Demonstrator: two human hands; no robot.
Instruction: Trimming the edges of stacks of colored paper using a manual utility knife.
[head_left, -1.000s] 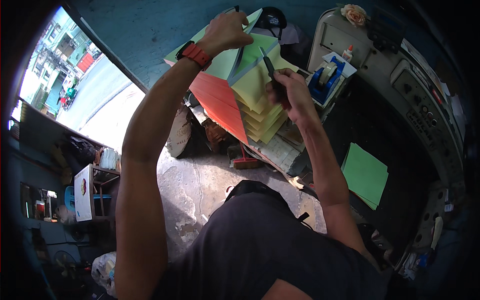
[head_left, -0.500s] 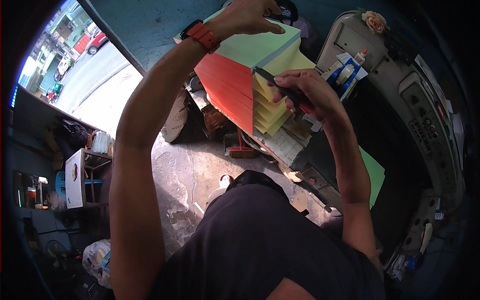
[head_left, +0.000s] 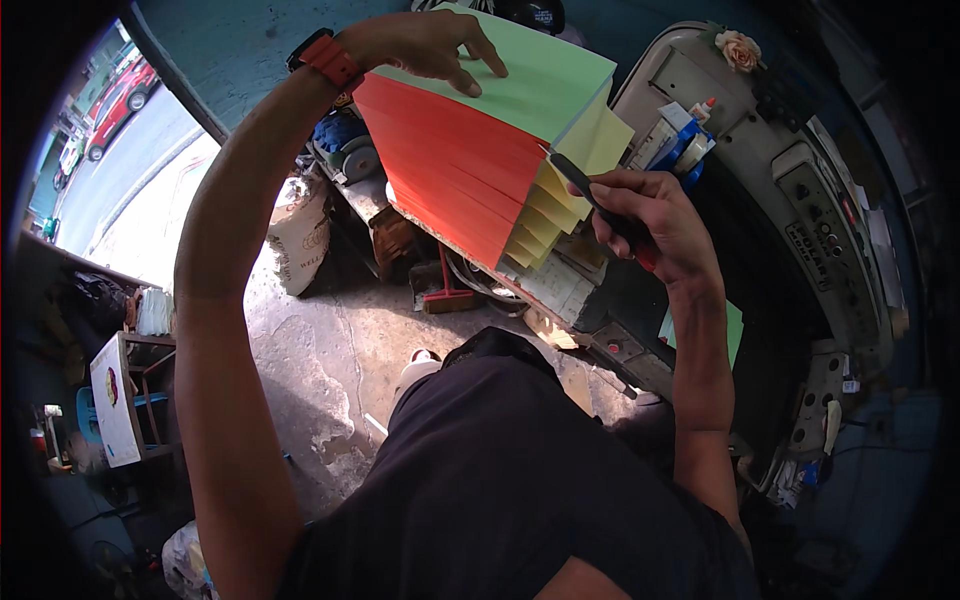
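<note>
Head view: left fingers (head_left: 487, 54), spread, have moved leftward over green paper (head_left: 545, 85); right fingers (head_left: 634, 204) pinch a dark tool (head_left: 576, 178).

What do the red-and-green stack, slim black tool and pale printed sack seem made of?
Tall red-and-green stack: matte paper or thin card, judging by its fine layered edges.
Slim black tool in the right hand: dull, perhaps plastic or coated metal; the grip hides part.
Pale printed sack: possibly woven plastic or cloth, given its soft bulging sides.

The stack (head_left: 450, 165) blocks leftward passage from the right fingers (head_left: 640, 182); the dispenser (head_left: 678, 142) stands beyond; rightward, though dark, seems open.
</note>
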